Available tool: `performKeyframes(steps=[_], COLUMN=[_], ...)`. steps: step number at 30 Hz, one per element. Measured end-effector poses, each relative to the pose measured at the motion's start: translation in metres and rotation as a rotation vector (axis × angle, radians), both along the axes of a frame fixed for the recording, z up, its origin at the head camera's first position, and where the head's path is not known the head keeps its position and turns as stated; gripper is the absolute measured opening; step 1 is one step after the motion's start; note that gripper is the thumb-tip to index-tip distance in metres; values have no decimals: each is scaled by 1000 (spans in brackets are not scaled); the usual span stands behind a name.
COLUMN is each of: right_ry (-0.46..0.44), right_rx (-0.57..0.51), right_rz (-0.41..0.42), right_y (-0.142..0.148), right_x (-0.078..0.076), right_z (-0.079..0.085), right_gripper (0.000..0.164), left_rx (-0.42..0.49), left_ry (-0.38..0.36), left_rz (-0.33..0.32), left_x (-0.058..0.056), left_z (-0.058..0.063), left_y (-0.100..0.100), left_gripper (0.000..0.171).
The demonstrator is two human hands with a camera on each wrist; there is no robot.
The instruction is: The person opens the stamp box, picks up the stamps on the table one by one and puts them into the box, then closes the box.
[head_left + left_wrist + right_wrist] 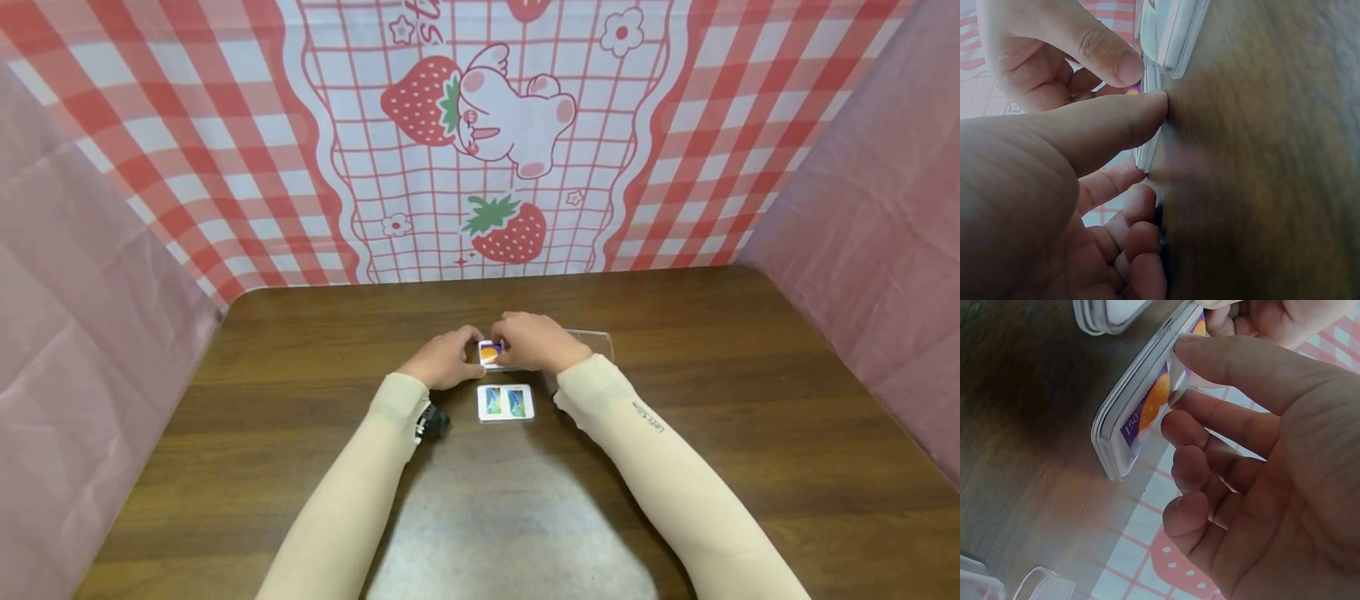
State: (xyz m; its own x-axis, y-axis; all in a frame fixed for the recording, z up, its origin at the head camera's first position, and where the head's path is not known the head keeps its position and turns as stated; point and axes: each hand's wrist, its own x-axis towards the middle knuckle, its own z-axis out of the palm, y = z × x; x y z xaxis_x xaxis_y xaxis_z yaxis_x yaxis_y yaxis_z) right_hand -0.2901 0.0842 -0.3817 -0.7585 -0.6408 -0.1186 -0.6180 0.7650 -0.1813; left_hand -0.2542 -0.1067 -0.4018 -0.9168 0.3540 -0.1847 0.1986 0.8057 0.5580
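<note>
A flat white-framed stamp case [492, 365] lies on the table, holding purple-and-orange stamps; one stamp [1147, 406] reads 150. My left hand [442, 360] grips the case's left end, thumb on the near edge and index finger on the far edge. Over the case's middle, my right hand [534, 340] pinches a thin translucent piece [1180, 394] between thumb and index finger; its kind is unclear. The other right fingers are loosely curled beside the case. Closer to me sits a second stamp case [506, 418] with two blue-green stamps, touched by neither hand.
A clear plastic box [600, 335] stands just beyond the right wrist, partly hidden by it. Clear plastic parts [1044, 586] also show low in the right wrist view. A checked strawberry cloth [480, 208] hangs behind the wooden table [315, 333], with pink cloth at both sides.
</note>
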Motion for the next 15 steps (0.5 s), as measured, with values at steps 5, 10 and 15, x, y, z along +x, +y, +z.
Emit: performKeyframes(steps=[5, 10, 15], right_ry=[2, 33, 55], right_rx=[-5, -17, -26], right_rz=[3, 26, 50], right_y=[0, -1, -5], right_x=[0, 2, 3], right_z=[0, 1, 0], right_gripper=[27, 23, 12], left_rx=[-2, -6, 4], left_ry=[8, 8, -1], left_rz=[0, -2, 0], left_x=[-1, -1, 0], left_z=[-1, -1, -1], left_y=[0, 0, 0], left_gripper=[55, 56, 56])
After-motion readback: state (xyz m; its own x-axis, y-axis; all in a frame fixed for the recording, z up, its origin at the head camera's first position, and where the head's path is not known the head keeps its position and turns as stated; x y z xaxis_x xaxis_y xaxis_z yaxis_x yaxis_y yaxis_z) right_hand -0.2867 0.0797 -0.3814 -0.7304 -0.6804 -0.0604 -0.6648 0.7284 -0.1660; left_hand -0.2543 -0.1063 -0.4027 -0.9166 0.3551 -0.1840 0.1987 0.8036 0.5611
